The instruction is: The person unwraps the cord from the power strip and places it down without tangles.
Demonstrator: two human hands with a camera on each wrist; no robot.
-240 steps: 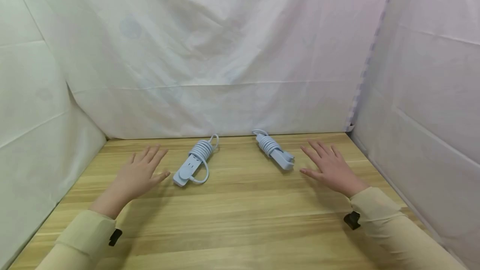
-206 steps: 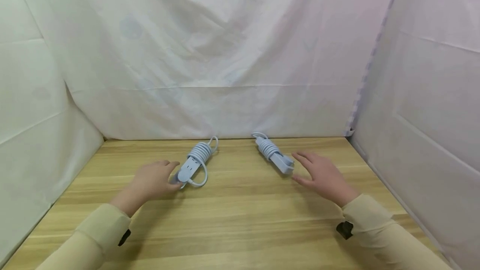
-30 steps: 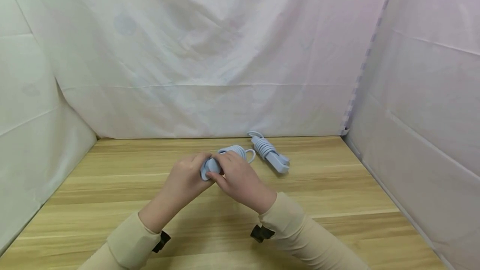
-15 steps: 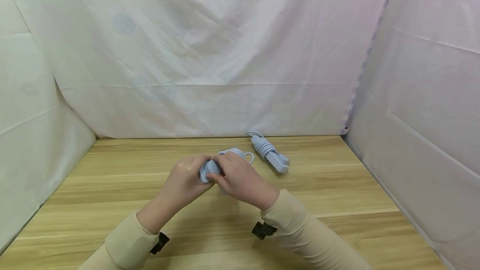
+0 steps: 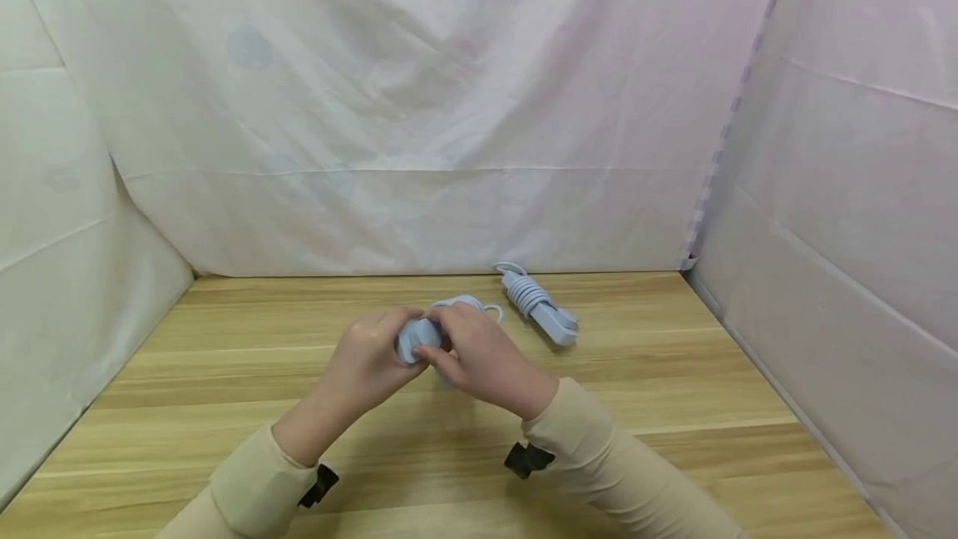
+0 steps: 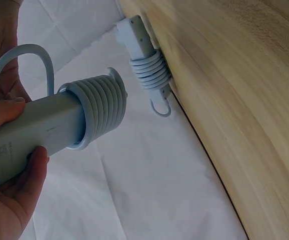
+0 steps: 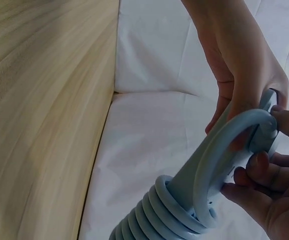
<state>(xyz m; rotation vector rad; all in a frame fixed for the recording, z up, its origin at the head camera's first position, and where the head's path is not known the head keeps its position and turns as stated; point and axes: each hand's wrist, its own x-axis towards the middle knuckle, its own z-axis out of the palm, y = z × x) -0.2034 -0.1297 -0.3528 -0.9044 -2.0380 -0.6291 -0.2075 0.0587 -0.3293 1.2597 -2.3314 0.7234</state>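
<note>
A pale blue power strip [image 6: 47,127], its cord wound in a tight coil [image 6: 102,107] around one end, is held up over the table. My left hand [image 5: 370,356] grips its body, thumb and fingers on opposite sides near the uncoiled end. There the plug [image 7: 264,135] sits against the socket face, a loop of cord [image 7: 222,135] arching from it back to the coil. The fingers and thumb of my right hand [image 5: 482,356] pinch that plug. Both hands cover much of the strip in the head view.
A second pale blue power strip [image 5: 550,320], also coiled with its cord, lies toward the back of the wooden table [image 5: 636,406]. White cloth [image 5: 419,106] hangs behind the table and on both sides.
The left-hand strip was lifted from the table and brought to the middle, where my right hand came onto its plug. In the last second its coiled end shifted slightly left.
</note>
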